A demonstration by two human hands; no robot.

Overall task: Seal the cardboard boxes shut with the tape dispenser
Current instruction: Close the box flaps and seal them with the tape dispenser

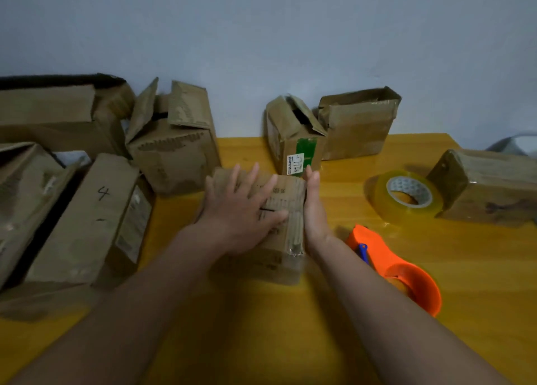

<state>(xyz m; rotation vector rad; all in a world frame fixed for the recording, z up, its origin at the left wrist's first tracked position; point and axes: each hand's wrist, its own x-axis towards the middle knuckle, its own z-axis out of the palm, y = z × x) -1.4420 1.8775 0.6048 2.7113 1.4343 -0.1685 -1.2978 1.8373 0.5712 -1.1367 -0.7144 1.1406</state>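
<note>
The table (377, 268) was seen to be of yellow wood with a smooth, faintly glossy finish. The boxes, among them the small cardboard box (287, 210), were made of matt, creased brown cardboard. The tape dispenser (401, 271) was of smooth orange plastic, and the tape roll (406, 195) of glossy clear film.

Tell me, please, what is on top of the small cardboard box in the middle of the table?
The left hand lies flat on the small cardboard box, fingers spread. The right hand presses its right side. Printed text shows between them; the flap seam is mostly covered.
</note>
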